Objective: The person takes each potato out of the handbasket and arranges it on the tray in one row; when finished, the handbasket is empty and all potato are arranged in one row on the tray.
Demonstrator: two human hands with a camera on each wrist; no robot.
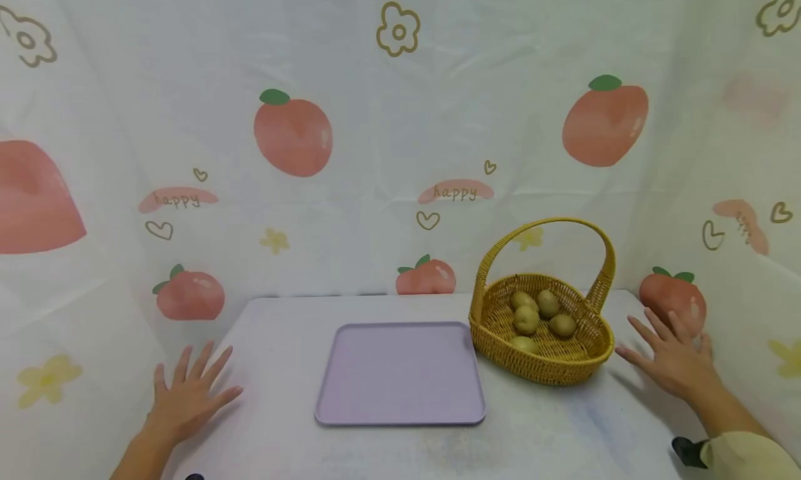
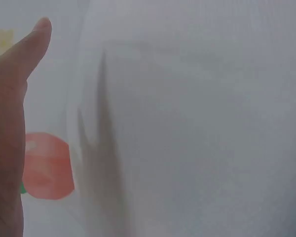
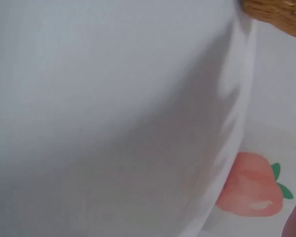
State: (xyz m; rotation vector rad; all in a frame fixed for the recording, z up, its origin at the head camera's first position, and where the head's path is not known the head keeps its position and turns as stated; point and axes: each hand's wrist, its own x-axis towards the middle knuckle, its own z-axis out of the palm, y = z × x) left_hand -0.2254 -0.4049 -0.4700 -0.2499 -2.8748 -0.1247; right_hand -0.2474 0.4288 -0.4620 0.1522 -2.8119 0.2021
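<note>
My left hand [image 1: 184, 400] is spread with straight fingers over the left edge of the white table, holding nothing. In the left wrist view its thumb [image 2: 32, 47] points up and out over the white surface. My right hand [image 1: 678, 362] is likewise spread, at the table's right edge beside a yellow woven basket [image 1: 544, 376]. Several brownish-green round fruits, like kiwis [image 1: 526, 319], lie in the basket, whose tall handle arches over them. A flat lilac tray [image 1: 400, 374] with a low rim lies bare in the middle, left of the basket.
The white table [image 1: 281, 369] carries the tray and basket. Behind it and at both sides hangs a white curtain [image 1: 369, 139] printed with peaches, flowers and hearts. The basket's left side stands close to the tray's right edge.
</note>
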